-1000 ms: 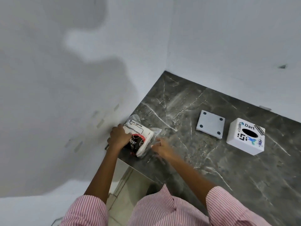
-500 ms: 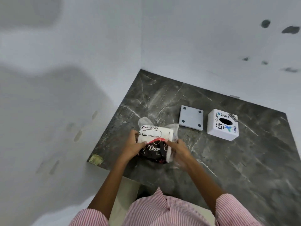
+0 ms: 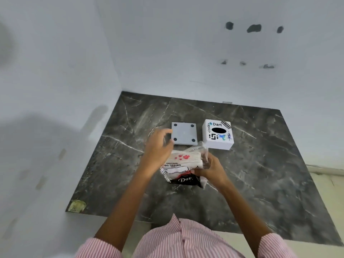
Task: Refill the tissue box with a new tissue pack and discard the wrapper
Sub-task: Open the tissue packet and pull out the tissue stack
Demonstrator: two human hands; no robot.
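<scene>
A tissue pack [image 3: 183, 165] in a clear and black printed wrapper lies near the middle of the dark marble counter [image 3: 260, 174]. My right hand [image 3: 211, 169] grips the pack's right end and the crumpled wrapper there. My left hand [image 3: 158, 146] hovers just left of the pack with fingers spread, holding nothing. Behind the pack stands the white cube tissue box [image 3: 217, 134] with stickers and a dark oval slot on top. Its grey square base plate [image 3: 184, 133] lies flat to the box's left, with a dark dot at each corner.
White walls close off the counter's left and back sides. A yellowish sticker [image 3: 76, 206] marks the counter's front left corner. The counter's front edge runs just ahead of my striped shirt [image 3: 186, 241].
The pack has come from the counter's left edge to the middle, near the box. My left hand has let go of it and lifted away; the right hand still holds it.
</scene>
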